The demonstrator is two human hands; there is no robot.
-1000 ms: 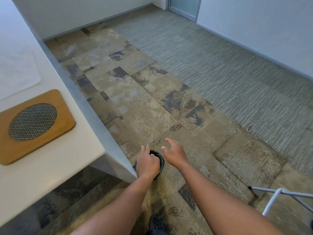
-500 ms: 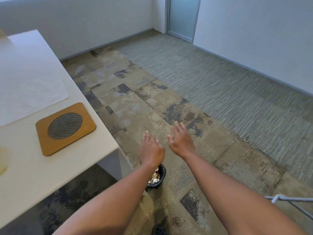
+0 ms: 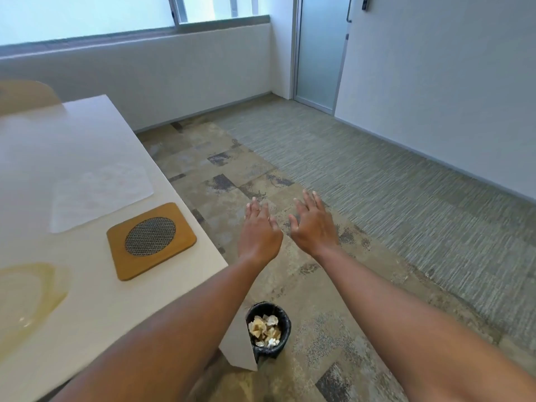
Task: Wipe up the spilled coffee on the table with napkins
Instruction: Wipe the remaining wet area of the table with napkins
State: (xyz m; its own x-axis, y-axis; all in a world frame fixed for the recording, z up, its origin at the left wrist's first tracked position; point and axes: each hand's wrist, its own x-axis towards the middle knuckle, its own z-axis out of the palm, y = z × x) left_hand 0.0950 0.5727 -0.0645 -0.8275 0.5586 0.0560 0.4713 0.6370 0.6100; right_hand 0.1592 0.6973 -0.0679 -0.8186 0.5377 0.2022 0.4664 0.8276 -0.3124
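Your left hand (image 3: 259,233) and right hand (image 3: 314,227) are extended side by side over the carpet, beyond the right edge of the bench (image 3: 95,297). Both have straight, spread fingers and hold nothing. The coffee spill (image 3: 27,300) lies as a pale brown pool at the left edge of the view, on the near part of the bench. A flat white napkin (image 3: 98,195) lies farther back on the bench, with a wooden trivet (image 3: 150,240) between it and the near right corner. A black waste bin (image 3: 268,329) stands on the floor just beside that corner, containing crumpled stained napkins (image 3: 265,330).
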